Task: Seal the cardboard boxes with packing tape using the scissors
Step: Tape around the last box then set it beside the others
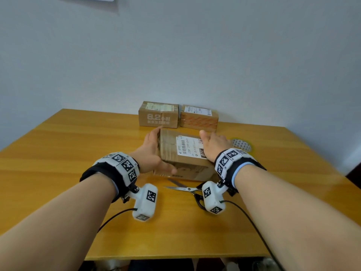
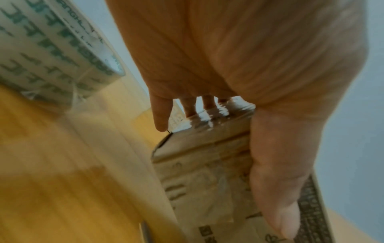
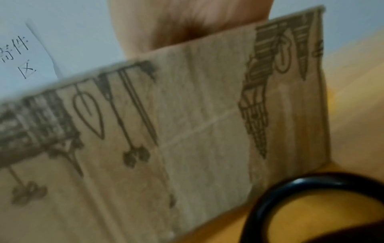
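A brown cardboard box (image 1: 181, 163) with a white shipping label lies mid-table. My left hand (image 1: 154, 153) clasps its left end, fingers along the side and thumb on the front face. In the left wrist view the box (image 2: 203, 164) sits between my left hand's (image 2: 249, 82) thumb and fingers. My right hand (image 1: 213, 145) lies over the top right edge, thumb on top, fingers out of sight. The right wrist view shows the box's printed front (image 3: 187, 131). Scissors (image 1: 185, 188) with black handles (image 3: 311, 182) lie open just in front. A tape roll (image 1: 242, 145) rests to the box's right.
Two more cardboard boxes, one printed (image 1: 158, 116) and one taped (image 1: 198, 119), stand against the wall at the back of the wooden table (image 1: 68, 153). The table's front edge is close to me. Cables hang from both wrist cameras.
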